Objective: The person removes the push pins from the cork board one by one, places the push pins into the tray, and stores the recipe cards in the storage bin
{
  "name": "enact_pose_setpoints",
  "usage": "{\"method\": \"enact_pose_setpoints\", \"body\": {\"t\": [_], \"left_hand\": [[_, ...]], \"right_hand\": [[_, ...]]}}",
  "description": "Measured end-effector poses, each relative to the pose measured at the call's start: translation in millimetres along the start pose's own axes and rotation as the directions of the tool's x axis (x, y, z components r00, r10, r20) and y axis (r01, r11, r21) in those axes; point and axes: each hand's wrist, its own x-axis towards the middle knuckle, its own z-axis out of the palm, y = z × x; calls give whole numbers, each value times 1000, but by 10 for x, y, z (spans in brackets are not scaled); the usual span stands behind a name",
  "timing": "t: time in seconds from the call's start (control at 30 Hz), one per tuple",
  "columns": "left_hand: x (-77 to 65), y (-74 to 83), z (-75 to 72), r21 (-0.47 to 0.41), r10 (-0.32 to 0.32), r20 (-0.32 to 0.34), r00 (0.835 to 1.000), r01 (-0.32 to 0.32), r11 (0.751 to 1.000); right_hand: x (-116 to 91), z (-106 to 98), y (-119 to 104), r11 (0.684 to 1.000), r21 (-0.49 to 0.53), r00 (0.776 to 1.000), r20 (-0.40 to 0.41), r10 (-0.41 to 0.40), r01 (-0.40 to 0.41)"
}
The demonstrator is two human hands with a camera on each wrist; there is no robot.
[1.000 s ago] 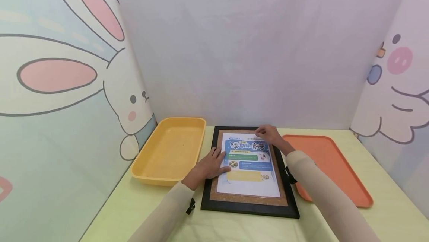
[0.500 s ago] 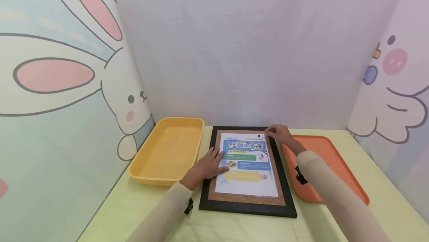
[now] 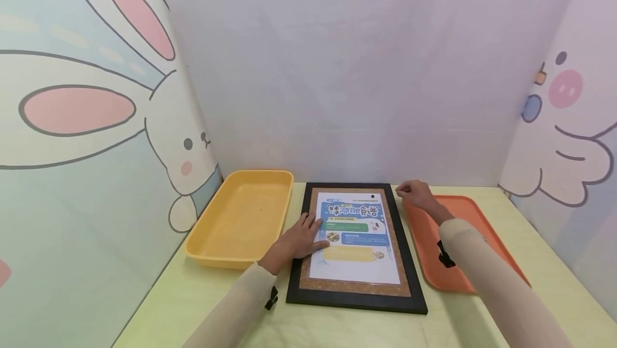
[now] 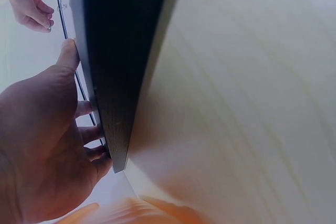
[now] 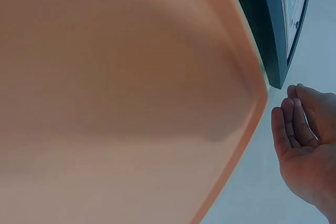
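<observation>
Left hand (image 3: 295, 238) spread, resting along the left side of the printed sheet (image 3: 354, 274) | Right hand (image 3: 416, 196) apart from it, fingertips together near the black frame (image 3: 356, 300), upper right corner; I can't tell if they pinch anything | Sheet, I see, lies on brown board (image 3: 356, 287) within the frame | Yellow tray (image 3: 246, 219) left, orange tray (image 3: 469, 213) right

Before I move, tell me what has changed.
The right hand has moved right, off the top right of the poster and past the black-framed corkboard, toward the orange tray, uncovering a small black pin. Whether that hand grips anything is unclear. The left hand still rests on the poster's left side; corkboard and yellow tray look unmoved.
</observation>
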Motion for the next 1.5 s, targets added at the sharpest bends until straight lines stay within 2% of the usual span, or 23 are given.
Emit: {"method": "enact_pose_setpoints", "body": {"t": [0.17,0.4,0.63,0.87,1.2,1.5], "left_hand": [[6,11,-14,6,4,-4,1000,-4,1000],[7,32,-46,-7,2,-1,1000,-2,1000],[50,12,7,2,11,4,1000,-11,1000],[52,20,18,7,4,23,1000,-4,1000],[32,12,12,7,-4,12,1000,4,1000],[15,-1,-1,14,-9,9,1000,8,1000]], "right_hand": [[-8,-9,135,1000,-4,1000,-5,10,-10],[-80,-87,207,998,-34,998,-9,-55,55],[-140,-91,280,998,-51,999,-9,-36,36],[-137,-55,402,999,-49,999,34,2,-1],[-126,12,439,996,-87,999,22,-35,37],[-82,83,437,995,-96,1000,15,-13,14]]}}
